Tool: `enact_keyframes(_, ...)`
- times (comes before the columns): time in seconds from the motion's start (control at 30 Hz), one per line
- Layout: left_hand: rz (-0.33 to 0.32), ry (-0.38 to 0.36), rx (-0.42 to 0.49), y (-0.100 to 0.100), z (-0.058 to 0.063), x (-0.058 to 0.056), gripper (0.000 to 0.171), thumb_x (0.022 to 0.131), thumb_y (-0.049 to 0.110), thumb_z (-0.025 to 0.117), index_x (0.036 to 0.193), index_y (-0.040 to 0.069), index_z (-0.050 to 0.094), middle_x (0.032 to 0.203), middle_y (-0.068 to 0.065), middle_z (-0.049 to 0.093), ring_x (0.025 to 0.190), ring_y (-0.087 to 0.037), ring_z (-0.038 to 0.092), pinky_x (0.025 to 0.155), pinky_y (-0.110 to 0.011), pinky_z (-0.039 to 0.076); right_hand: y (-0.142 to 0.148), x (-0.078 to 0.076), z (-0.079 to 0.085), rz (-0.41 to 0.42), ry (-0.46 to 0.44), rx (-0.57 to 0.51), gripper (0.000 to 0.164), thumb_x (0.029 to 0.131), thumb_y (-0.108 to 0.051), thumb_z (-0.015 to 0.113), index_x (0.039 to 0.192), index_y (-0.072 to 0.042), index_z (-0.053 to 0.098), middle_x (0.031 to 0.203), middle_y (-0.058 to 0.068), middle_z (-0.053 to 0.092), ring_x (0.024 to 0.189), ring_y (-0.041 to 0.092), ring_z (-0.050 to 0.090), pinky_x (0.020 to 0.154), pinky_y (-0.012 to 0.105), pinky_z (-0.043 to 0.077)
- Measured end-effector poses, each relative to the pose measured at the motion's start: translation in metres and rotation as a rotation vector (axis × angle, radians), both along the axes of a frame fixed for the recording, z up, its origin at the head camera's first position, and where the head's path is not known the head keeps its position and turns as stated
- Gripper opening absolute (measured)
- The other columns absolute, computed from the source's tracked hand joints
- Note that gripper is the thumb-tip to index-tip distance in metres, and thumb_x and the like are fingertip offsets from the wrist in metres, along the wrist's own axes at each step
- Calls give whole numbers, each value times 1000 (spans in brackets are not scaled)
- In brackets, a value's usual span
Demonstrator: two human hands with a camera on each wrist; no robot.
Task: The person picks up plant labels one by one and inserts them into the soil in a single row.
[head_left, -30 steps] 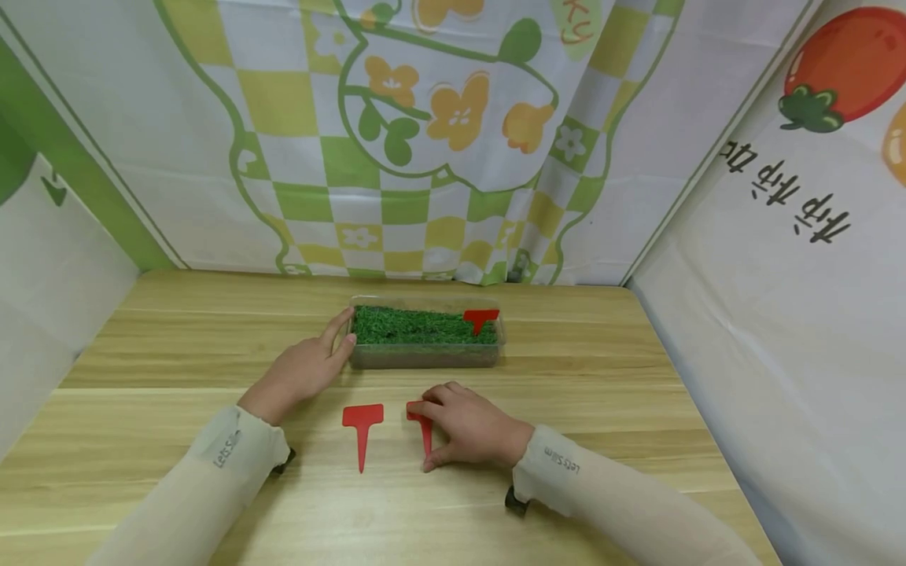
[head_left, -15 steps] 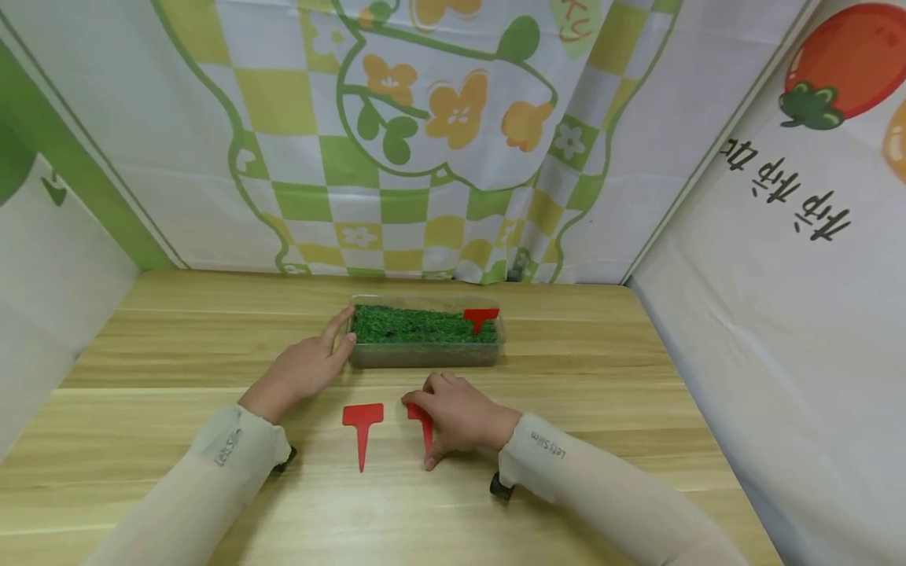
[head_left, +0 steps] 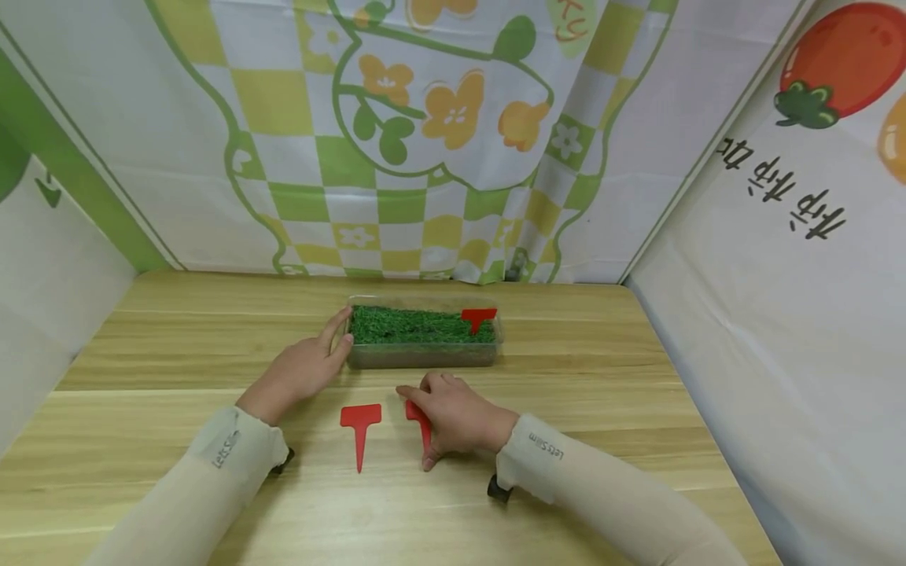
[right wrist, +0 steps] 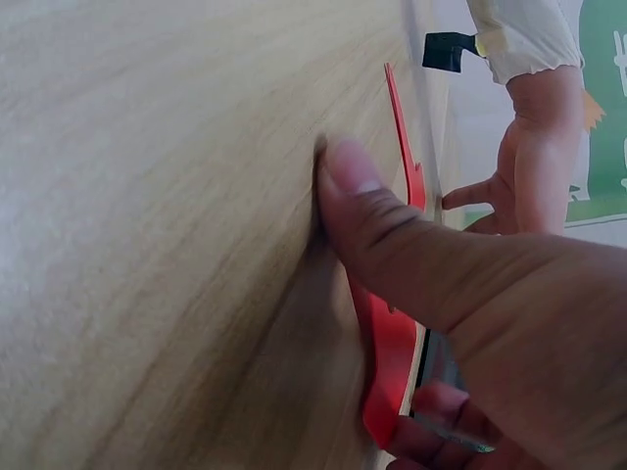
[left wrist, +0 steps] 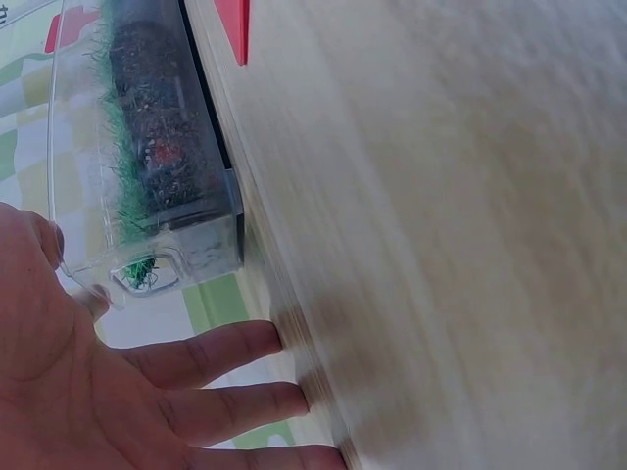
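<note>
At the back middle of the table stands a clear plastic box (head_left: 425,358) filled with dark soil-like stuff and green artificial grass (head_left: 403,324). One red T-shaped plant label (head_left: 478,316) stands in its right end. My left hand (head_left: 300,371) touches the box's left end with thumb and index finger, its other fingers stretched straight in the left wrist view. In front of the box my right hand (head_left: 463,415) holds a second red plant label (right wrist: 394,357) lengthwise, thumb by its pointed end, fingers at its wide head, partly hiding it. A third label (head_left: 360,417) lies flat to the left.
The wooden table (head_left: 594,362) runs back to a white, green and yellow patterned curtain (head_left: 403,157). White printed walls (head_left: 778,330) flank both sides. Each sleeve has a small black wrist device (head_left: 499,489) under it.
My right hand has moved slightly left and curled closer around the label beneath it. My left hand and the box stay as they were; the head view has shifted a little.
</note>
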State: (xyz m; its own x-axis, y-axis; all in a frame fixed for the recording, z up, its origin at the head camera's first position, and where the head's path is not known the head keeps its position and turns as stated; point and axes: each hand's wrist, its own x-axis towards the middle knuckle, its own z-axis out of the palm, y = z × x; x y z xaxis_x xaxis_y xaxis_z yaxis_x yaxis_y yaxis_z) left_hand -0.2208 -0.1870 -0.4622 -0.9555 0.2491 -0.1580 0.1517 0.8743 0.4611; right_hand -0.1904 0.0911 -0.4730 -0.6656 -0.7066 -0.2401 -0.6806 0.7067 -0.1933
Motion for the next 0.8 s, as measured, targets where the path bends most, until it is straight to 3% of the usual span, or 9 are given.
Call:
enact_keyframes(0.2, 4, -2, 3, 0, -1, -1, 65, 108, 53, 16, 163, 25, -6, 121, -27, 68, 116, -52, 59, 96, -67, 44, 0, 3, 0, -20, 7, 8, 124, 61, -62, 87, 159, -12, 30, 127, 4, 49, 106, 14, 41, 90, 26, 42)
enact_keyframes(0.43, 2, -9, 2, 1, 0, -1, 65, 108, 52, 15, 162, 25, -7, 122, -28, 67, 115, -53, 60, 97, -67, 43, 0, 6, -1, -11, 63, 17, 113, 61, -63, 87, 151, -8, 45, 120, 3, 54, 100, 13, 42, 85, 23, 43)
enact_keyframes(0.63, 1, -16, 1, 1, 1, -1, 65, 108, 52, 15, 162, 26, -8, 121, -27, 68, 114, -52, 61, 95, -67, 44, 2, 6, -2, -14, 102, -4, 106, 60, -66, 86, 144, -10, 53, 119, 2, 55, 101, 14, 45, 88, 25, 45)
enact_keyframes(0.8, -2, -19, 5, 0, 1, -1, 65, 108, 53, 15, 162, 27, -9, 121, -26, 68, 115, -52, 60, 96, -67, 44, 2, 7, -1, -28, 132, 11, 104, 60, -71, 84, 142, -17, 50, 122, 0, 55, 108, 16, 50, 97, 35, 45)
